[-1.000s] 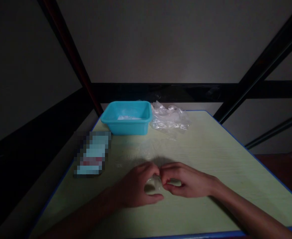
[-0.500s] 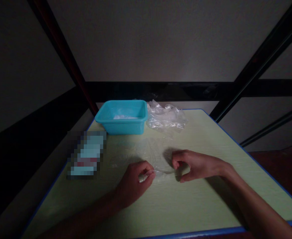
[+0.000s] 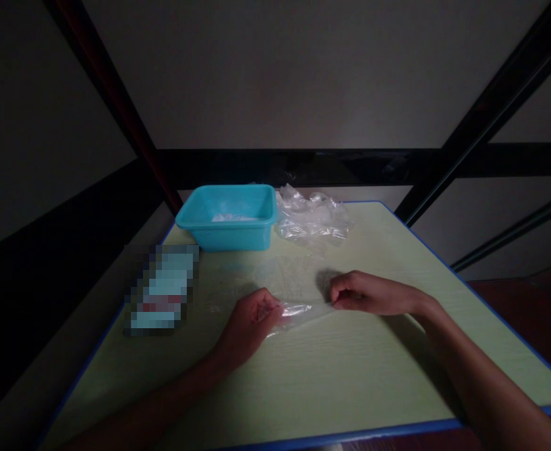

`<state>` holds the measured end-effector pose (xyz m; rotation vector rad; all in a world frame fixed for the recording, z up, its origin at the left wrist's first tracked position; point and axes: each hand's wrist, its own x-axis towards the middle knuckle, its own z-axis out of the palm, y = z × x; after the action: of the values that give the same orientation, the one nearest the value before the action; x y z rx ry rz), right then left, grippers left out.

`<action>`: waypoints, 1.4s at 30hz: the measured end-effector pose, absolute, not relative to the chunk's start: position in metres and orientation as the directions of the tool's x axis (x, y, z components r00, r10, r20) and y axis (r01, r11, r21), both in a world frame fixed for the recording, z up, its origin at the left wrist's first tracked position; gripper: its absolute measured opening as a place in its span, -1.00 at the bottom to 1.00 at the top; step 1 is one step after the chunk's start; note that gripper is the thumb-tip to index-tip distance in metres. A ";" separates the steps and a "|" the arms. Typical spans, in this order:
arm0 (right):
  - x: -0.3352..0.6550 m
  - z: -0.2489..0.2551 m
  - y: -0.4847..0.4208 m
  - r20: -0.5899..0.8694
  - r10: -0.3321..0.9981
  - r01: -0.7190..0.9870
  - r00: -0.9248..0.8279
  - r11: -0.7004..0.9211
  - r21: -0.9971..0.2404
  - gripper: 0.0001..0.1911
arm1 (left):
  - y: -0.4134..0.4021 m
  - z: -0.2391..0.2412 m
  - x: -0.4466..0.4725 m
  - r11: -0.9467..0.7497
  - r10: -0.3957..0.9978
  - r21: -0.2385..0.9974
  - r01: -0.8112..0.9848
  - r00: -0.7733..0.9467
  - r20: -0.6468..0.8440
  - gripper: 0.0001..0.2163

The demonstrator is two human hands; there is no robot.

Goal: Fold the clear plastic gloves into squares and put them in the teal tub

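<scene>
In the head view, the left hand [image 3: 248, 324] and right hand [image 3: 372, 293] pinch the near part of a clear plastic film [image 3: 298, 311] over the table [image 3: 326, 388] (a turquoise plastic basin [image 3: 232, 236] stands farther back).

Fingers [image 3: 269, 318] hide the pinched parts of the plastic [image 3: 299, 312]; left of the grip, an object [image 3: 165, 288] is blurred.

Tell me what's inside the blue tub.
Inside the blue tub, some whitish material shows, too unclear to identify. The tub's near side hides the rest of the bottom, so anything lower down can't be seen.
</scene>
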<state>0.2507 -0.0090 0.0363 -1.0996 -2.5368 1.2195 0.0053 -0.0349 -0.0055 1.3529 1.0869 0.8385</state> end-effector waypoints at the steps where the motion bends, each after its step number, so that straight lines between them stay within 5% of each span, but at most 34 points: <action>1: 0.252 0.036 -0.008 -0.196 0.664 0.564 -0.721 0.398 -0.724 -0.86 | -0.034 -0.006 0.005 0.085 0.945 0.989 0.120 0.305 -0.118 -0.82; 18: 0.254 0.032 -0.004 -0.183 0.730 0.581 -0.658 0.338 -0.741 -0.88 | -0.032 -0.008 0.006 -0.145 0.984 0.953 0.267 0.136 0.112 -0.84; 42: 0.258 0.028 -0.003 -0.173 0.806 0.664 -0.566 0.322 -0.675 -0.98 | -0.029 -0.013 0.002 -0.345 0.938 0.756 0.557 0.190 0.288 -0.72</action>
<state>0.2580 -0.0033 0.0281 -1.3475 -2.3887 1.0755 0.0018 -0.0294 -0.0125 1.9799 1.3942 1.0229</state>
